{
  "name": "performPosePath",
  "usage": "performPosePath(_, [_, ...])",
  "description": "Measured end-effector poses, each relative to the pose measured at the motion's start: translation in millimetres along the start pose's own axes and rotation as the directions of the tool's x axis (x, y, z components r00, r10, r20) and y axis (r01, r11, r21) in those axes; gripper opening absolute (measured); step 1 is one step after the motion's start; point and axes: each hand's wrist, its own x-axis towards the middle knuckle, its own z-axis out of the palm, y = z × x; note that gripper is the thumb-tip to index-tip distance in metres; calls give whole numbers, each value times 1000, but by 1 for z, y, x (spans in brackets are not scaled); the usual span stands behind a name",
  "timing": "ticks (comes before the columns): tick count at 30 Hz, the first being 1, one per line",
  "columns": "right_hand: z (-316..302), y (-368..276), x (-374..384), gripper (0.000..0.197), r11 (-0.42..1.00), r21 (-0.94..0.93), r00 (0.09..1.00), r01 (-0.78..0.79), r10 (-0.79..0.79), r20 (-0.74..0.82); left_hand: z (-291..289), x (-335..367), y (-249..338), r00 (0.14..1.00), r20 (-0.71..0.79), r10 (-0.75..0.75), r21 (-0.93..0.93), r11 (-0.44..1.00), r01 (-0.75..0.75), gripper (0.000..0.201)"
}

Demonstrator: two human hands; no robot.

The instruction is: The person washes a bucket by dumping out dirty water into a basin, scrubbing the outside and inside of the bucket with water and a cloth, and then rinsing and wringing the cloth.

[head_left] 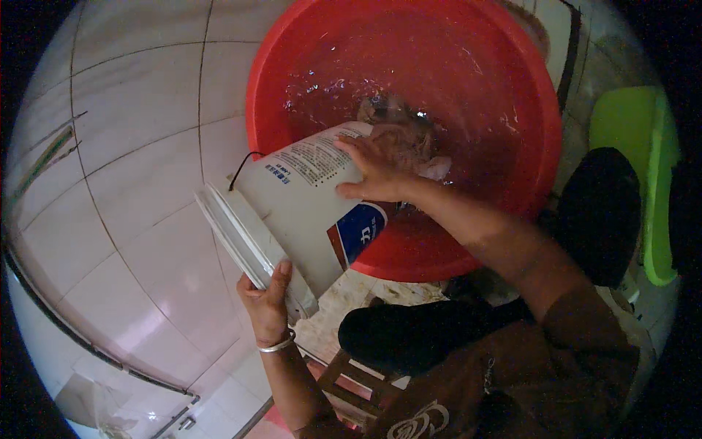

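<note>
A white plastic bucket [307, 205] with a printed label is tipped on its side, its mouth over the rim of a big red basin [512, 95]. My left hand [269, 304] grips the bucket's ribbed bottom edge from below; a metal bangle sits on that wrist. My right hand [373, 172] presses flat on the bucket's upper wall near its mouth. Water and pale, wet cloth-like stuff [409, 135] lie in the basin right at the bucket's mouth. The bucket's thin wire handle [241, 164] hangs at its far side.
White tiled floor [139, 146] spreads to the left and behind the bucket. A lime-green plastic stool or container [643, 175] stands at the right. My dark-clad knees [409, 329] and a low wooden seat [351, 380] are at the bottom.
</note>
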Motion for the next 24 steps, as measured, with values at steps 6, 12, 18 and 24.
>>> performPosePath(6, [-16, 40, 22, 71, 967, 249, 997, -44, 58, -46, 7, 5, 5, 1000, 9, 28, -6, 1000, -28, 17])
performPosePath(12, [-29, 10, 21, 69, 988, 134, 996, -75, 79, -28, -2, 4, -1, 999, -37, -9, 13, 1000, 10, 19])
performPosePath(18, [-25, 17, 22, 73, 965, 175, 980, -198, 200, 2, 8, 3, 5, 1000, -2, -19, 22, 1000, 19, 20])
performPosePath(24, [-28, 30, 22, 74, 903, 367, 974, -225, 202, 99, 11, 3, 6, 1000, 9, -2, 12, 1000, 2, 19])
